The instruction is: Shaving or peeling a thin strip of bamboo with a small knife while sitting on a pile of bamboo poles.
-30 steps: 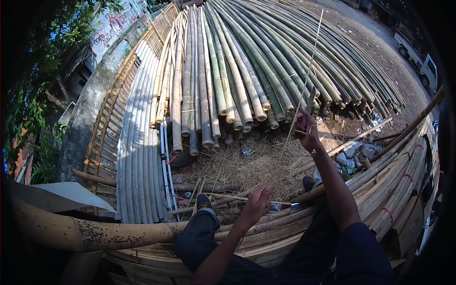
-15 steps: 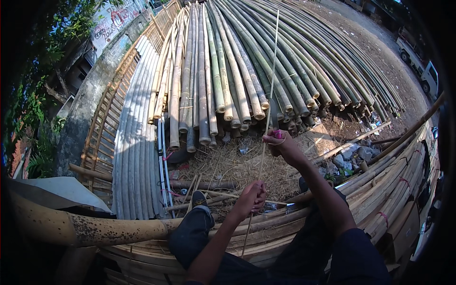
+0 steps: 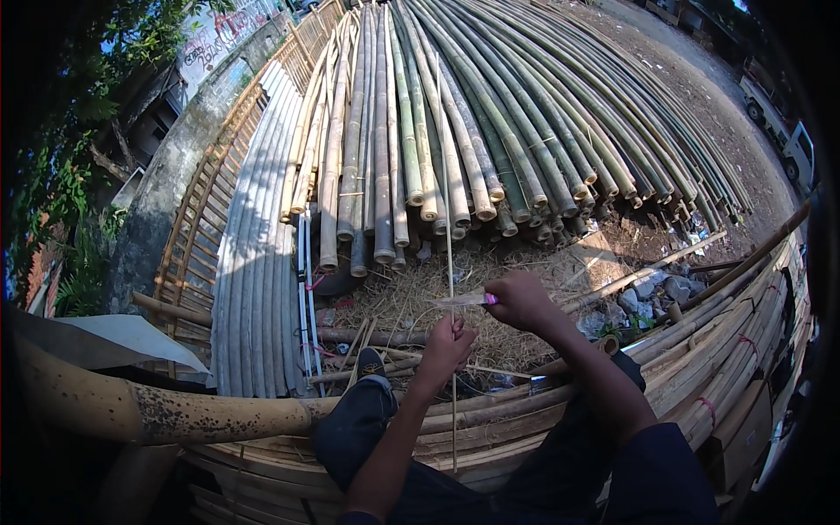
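A long thin bamboo strip point(image 3: 450, 245) stands nearly upright before me, its top end over the far poles and its lower end between my thighs. Closed around its middle is my left hand point(image 3: 446, 350). My right hand point(image 3: 522, 302) grips a knife point(image 3: 465, 300) by its pink handle, most of which the fist hides. The blade points left and lies across the strip just above my left hand; whether it touches or cuts in, I cannot tell.
A large stack of bamboo poles point(image 3: 382, 175) fans out ahead. Corrugated sheets point(image 3: 254, 236) and a bamboo fence point(image 3: 188, 227) stand left. A thick bamboo pole point(image 3: 219, 418) crosses near my left knee. Split bamboo bundles point(image 3: 700, 385) lie right, with rubble point(image 3: 643, 297) beyond.
My right hand has come down and nearer, and the knife has swung from pointing up to lying crosswise at the strip. The strip's top has shifted left and is more upright.
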The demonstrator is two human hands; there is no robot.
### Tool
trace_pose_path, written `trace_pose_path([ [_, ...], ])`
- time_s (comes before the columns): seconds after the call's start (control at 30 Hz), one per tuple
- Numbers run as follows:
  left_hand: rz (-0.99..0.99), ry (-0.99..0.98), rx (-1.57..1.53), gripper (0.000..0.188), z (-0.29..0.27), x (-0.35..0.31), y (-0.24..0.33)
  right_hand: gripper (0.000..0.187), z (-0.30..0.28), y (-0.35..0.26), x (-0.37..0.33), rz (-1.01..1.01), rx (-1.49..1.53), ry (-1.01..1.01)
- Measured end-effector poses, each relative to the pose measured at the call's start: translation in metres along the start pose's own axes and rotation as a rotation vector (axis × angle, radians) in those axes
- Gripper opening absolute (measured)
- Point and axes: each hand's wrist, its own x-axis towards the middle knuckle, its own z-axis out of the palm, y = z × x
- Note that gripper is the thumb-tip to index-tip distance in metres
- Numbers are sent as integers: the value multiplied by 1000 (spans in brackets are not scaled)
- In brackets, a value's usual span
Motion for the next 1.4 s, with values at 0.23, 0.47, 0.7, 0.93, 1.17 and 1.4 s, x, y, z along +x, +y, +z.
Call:
trace_pose_path([
  [0.23,272,116,631,23,7,-1,-16,17,47,-2,0,-50,11,-65],
  [0.47,351,282,845,19,6,-19,-28,18,52,-5,5,-99,4,-47],
  [0.7,170,-10,548,22,43,-39,-31,32,16,131,18,676,20,449],
  [0.93,10,-32,563,26,19,-23,-18,32,-17,93,27,519,1497,579],
  [1.17,204,131,735,26,6,-18,-15,26,14,14,4,47,41,-116],
  [1.4,241,263,877,23,12,-20,-23,19,52,-6,-1,-112,17,-100],
])
